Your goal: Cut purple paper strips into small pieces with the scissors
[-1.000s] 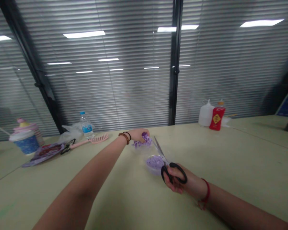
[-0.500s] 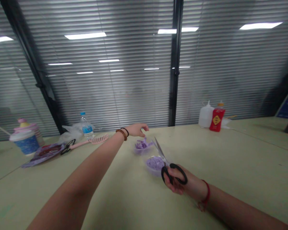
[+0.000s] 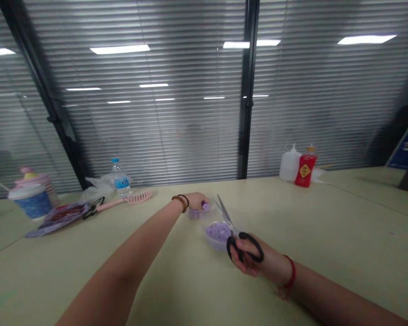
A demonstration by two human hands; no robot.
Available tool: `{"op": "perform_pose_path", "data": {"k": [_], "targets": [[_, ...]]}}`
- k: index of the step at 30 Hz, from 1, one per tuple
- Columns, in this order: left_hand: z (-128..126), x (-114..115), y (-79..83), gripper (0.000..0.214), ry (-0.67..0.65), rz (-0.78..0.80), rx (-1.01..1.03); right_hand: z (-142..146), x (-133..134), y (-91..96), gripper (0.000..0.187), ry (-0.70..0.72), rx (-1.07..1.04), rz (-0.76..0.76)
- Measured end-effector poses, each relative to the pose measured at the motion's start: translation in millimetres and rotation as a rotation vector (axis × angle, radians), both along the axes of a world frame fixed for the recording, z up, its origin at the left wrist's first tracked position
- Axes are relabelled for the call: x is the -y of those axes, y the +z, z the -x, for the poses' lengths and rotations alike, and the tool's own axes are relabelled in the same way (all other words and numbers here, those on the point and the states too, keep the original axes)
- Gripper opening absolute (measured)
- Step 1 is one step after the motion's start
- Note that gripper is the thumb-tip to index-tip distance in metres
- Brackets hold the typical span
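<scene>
My right hand [image 3: 245, 258] grips black-handled scissors [image 3: 229, 217], blades pointing up and away, slightly apart. Under the blades stands a clear plastic bowl [image 3: 215, 244] holding small pale purple pieces [image 3: 218, 230]. Further back is a second small bowl [image 3: 194, 213] with purple strips [image 3: 206, 206] in it. My left hand [image 3: 196, 200] reaches down into this second bowl and touches the strips. Its fingertips are hidden, so whether they pinch any strip is unclear.
To the left are a pink hairbrush [image 3: 139, 197], a water bottle [image 3: 121, 180], a plastic bag [image 3: 97, 189], a purple packet [image 3: 59, 219] and a blue cup [image 3: 34, 203]. Back right stand a white squeeze bottle [image 3: 290, 165] and a red bottle [image 3: 305, 171]. Blinds [image 3: 190, 136] rise behind the table.
My left hand has come down from above the far bowl into its purple strips. My right hand and the scissors have stayed almost in place.
</scene>
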State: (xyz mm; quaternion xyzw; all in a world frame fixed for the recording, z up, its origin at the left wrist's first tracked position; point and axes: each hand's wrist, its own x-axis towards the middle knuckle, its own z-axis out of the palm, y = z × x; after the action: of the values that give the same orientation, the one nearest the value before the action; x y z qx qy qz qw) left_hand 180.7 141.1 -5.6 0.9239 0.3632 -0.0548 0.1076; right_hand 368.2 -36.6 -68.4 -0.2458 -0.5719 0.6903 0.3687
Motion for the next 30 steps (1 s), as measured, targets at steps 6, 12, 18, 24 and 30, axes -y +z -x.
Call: {"op": "perform_pose_path", "data": {"k": [6, 12, 18, 24, 30], "targets": [[15.1, 1.4, 34.0, 0.021, 0.025, -0.036, 0.135, -0.4, 0.3, 0.0, 0.043, 0.018, -0.005, -0.025], [20.4, 17.2, 56.9, 0.031, 0.095, -0.122, 0.278, -0.8, 5.0, 3.9, 0.048, 0.117, 0.014, 0.034], [31.8, 60.3, 51.3, 0.030, 0.119, -0.173, 0.418, -11.6, 12.9, 23.9, 0.051, 0.179, -0.046, -0.159], [32.2, 145.7, 30.7, 0.028, 0.096, 0.002, 0.705, -20.3, 9.4, 34.6, 0.036, -0.217, -0.019, -0.496], [19.4, 204.3, -19.3, 0.030, 0.203, 0.315, 0.869, -0.4, 28.3, 24.7, 0.044, -0.226, 0.135, -0.474]]}}
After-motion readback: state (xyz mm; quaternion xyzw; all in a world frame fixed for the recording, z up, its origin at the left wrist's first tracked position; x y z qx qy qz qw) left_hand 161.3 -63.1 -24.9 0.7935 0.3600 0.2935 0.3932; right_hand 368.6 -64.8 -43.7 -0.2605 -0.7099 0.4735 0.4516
